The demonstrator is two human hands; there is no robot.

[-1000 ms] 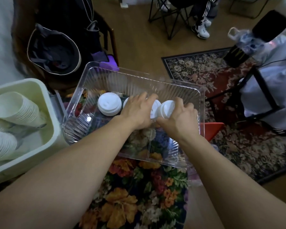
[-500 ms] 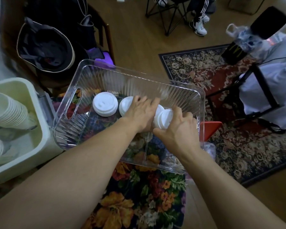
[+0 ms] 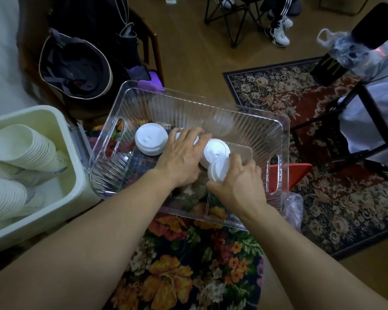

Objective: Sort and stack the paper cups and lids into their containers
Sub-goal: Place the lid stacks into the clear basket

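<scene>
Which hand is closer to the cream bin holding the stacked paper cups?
Left. The left hand lies in the clear bin nearer the cream bin; the right hand grips lids farther away.

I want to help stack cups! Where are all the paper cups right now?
The paper cups lie nested in stacks on their sides inside the cream bin, at the left of the head view, right beside the clear plastic bin.

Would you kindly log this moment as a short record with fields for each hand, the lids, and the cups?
left hand: lies flat over lids in the clear bin
right hand: grips a lid stack, tilted
lid stacks: one stands free at far left, one in the middle
cups: nested stacks lying in the cream bin
</scene>
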